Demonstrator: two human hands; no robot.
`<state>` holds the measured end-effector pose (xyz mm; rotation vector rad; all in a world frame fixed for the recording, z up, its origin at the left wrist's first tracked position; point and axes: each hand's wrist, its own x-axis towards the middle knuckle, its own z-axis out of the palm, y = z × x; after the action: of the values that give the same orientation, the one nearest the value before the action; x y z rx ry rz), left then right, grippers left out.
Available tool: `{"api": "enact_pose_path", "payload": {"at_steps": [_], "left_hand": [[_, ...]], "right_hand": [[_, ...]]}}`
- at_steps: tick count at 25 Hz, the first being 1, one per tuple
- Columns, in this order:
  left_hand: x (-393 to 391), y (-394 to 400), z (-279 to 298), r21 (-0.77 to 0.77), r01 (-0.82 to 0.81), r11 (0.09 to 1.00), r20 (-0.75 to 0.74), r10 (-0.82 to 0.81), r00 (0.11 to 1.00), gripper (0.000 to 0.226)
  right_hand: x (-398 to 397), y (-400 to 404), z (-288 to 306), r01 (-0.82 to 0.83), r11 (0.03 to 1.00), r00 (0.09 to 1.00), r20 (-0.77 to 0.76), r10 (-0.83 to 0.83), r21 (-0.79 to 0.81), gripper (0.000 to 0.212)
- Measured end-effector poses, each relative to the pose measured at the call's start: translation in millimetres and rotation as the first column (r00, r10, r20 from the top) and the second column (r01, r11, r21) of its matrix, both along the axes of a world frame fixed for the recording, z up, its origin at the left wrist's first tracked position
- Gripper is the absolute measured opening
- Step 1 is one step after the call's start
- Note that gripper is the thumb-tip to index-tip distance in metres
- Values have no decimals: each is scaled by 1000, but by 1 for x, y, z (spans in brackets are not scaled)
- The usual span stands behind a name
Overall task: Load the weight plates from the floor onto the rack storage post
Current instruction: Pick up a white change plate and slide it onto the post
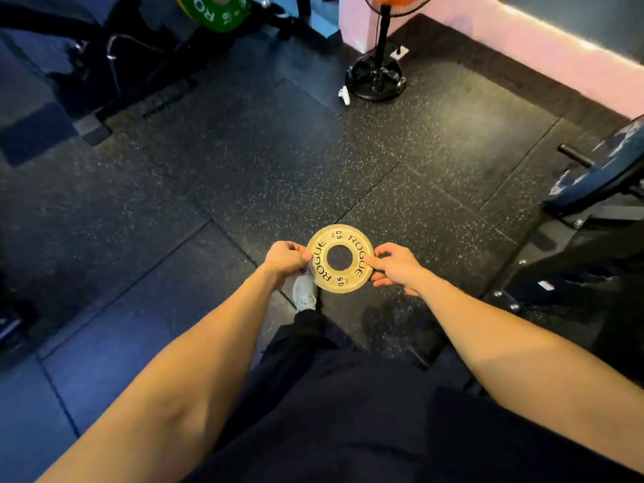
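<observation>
A small pale gold weight plate marked ROGUE and 0.5 is held flat above the floor, in front of my body. My left hand pinches its left rim. My right hand grips its right rim, thumb on top and fingers underneath. At the top left a green ROGUE plate hangs on the dark rack. The rack's storage post itself is not clearly visible.
The floor is black speckled rubber tile. A standing fan's round base sits at the back by the pink wall. A bench with a dark pad stands at the right. My white shoe shows below the plate.
</observation>
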<state>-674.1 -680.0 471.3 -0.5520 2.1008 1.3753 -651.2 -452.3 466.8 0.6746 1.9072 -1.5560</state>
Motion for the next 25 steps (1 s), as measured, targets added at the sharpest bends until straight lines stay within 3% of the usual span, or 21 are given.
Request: {"api": "enact_pose_path", "payload": {"at_steps": [7, 14, 25], "left_hand": [[-249, 19, 8, -2, 176, 984, -32, -176, 984, 21], [-462, 83, 26, -33, 403, 915, -52, -404, 913, 14], [-761, 245, 13, -69, 480, 874, -114, -485, 867, 13]], "right_hand": [[-206, 6, 5, 194, 981, 981, -25, -194, 5, 24], [-376, 55, 18, 363, 932, 930, -56, -364, -14, 26], [-651, 209, 16, 459, 886, 881, -97, -463, -60, 35]]}}
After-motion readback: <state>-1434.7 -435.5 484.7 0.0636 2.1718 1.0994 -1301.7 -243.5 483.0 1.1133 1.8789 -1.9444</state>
